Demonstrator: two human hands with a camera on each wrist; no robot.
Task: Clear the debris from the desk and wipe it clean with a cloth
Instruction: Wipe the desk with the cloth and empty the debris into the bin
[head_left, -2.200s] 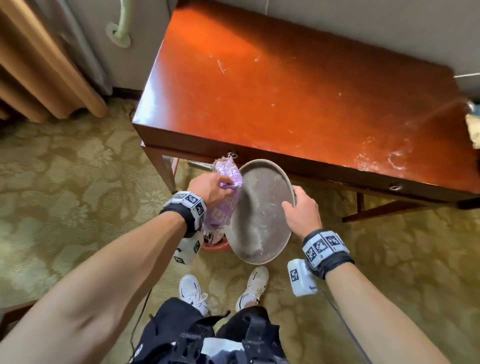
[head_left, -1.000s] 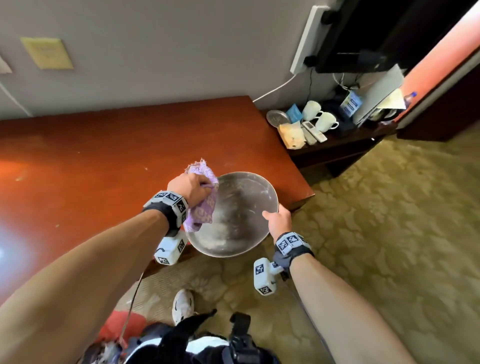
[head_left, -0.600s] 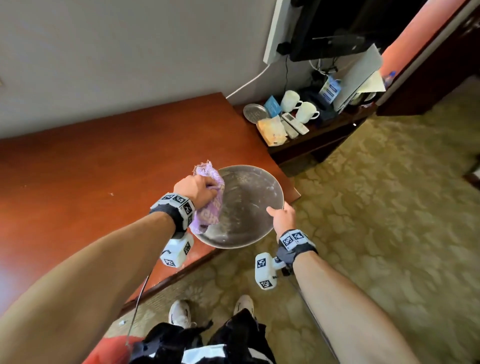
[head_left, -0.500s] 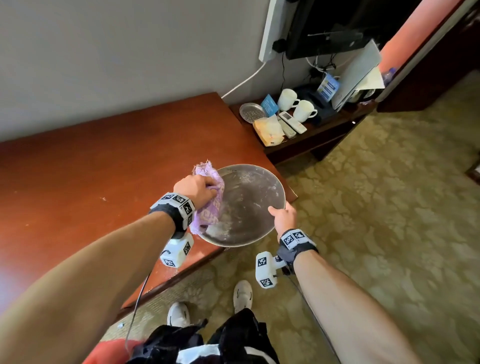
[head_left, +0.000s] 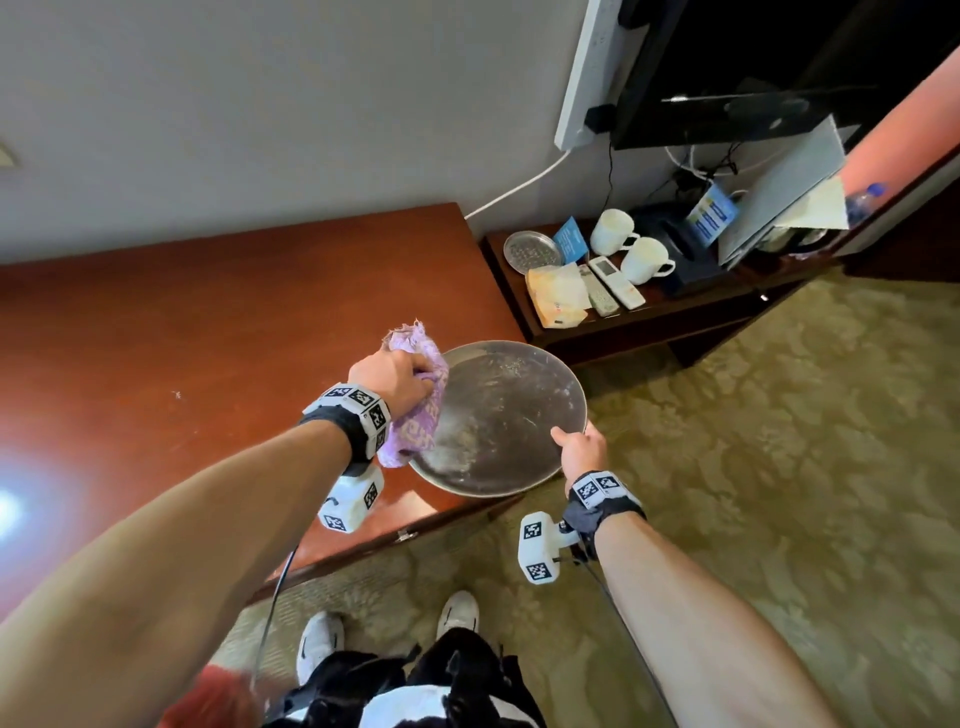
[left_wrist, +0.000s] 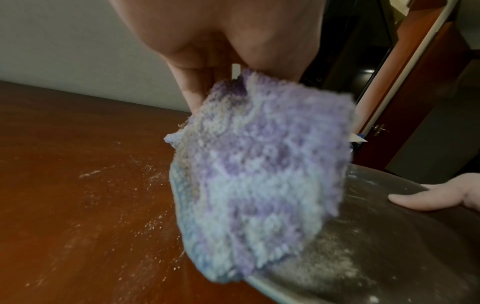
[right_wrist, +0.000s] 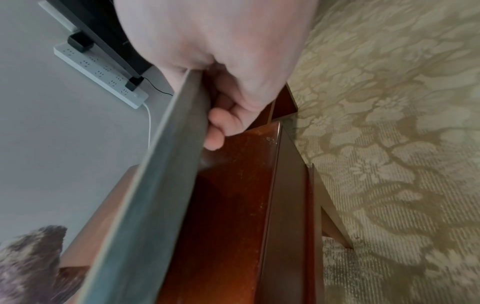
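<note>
My left hand (head_left: 392, 382) grips a bunched purple cloth (head_left: 415, 415) (left_wrist: 259, 185), which hangs against the left rim of a round metal tray (head_left: 498, 415). My right hand (head_left: 579, 449) pinches the tray's right rim, thumb on top (left_wrist: 426, 198), fingers curled beneath (right_wrist: 221, 123). The tray (left_wrist: 376, 246) (right_wrist: 155, 185) is held above the right front corner of the red-brown desk (head_left: 182, 364) and carries pale dust. Fine pale crumbs lie scattered on the desk top (left_wrist: 91, 185) left of the cloth.
A lower side table (head_left: 675, 312) right of the desk holds two white cups (head_left: 628, 244), remotes, a small metal plate and a tissue pack. A power strip (right_wrist: 101, 72) hangs on the wall. Patterned carpet (head_left: 779, 467) lies to the right; my shoes stand by the desk front.
The tray and cloth rose from below the desk's front edge to above its right corner, and my view swung right. In the last half second the hands barely moved.
</note>
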